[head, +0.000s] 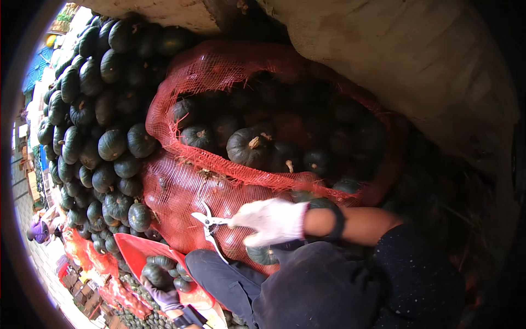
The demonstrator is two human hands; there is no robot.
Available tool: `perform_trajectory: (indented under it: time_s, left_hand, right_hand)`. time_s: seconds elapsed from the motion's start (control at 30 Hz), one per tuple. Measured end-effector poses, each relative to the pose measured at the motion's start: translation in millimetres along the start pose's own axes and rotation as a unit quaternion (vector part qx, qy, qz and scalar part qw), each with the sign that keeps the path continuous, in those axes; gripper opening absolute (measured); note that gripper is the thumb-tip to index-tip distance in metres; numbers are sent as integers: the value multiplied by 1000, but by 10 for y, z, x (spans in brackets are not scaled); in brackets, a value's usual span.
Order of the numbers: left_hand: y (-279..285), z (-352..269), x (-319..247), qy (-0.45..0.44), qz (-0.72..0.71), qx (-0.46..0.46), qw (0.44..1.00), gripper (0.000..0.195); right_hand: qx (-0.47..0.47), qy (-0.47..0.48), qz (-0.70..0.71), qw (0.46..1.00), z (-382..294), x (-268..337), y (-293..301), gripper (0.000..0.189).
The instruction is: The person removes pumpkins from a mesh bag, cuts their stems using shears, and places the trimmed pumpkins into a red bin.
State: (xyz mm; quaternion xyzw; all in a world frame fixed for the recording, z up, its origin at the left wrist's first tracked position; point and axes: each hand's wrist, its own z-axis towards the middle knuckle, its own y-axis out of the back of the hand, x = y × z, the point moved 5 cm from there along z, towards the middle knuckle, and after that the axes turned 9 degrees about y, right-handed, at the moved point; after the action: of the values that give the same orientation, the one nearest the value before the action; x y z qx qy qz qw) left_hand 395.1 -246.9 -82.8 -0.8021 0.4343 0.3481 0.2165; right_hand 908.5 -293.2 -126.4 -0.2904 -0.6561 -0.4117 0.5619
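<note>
My right hand (267, 222), in a white knit glove, holds a pair of pruning shears (209, 222). The blades are spread and point left, over a red mesh sack (185, 197) of dark green kabocha squashes. At the lower left, my left hand (166, 298) in a greyish-purple glove has its fingers around a kabocha squash (156, 274). That squash is in a red container (137, 249) with several smaller ones. The mesh sack's mouth gapes above my right hand, showing squashes inside, among them one with a thick tan stem (246, 146).
Kabocha squashes (111, 144) are heaped along the left. Tan cloth (390, 61) overhangs the upper right. My bent knee (222, 271) lies between the red container and the mesh sack. Far left, a person in purple (40, 231) is near orange-red mesh sacks (88, 255).
</note>
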Motion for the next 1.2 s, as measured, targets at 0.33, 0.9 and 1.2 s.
perform_trajectory:
  time_s: [0.33,0.9,1.2]
  left_hand:
    - [-438,-182,341,0,37,53,998,64]
    - [-1995,-1260,1456,129,-152,412,889,62]
    - [3233,-1442,501,26,-142,-359,922,48]
  right_hand:
    - [76,-328,-630,700,-1318,-1212,1156,25]
    - [-47,-101,257,960,101,404,178,85]
    - [-299,-234,227,897,-786,-705,1039,55]
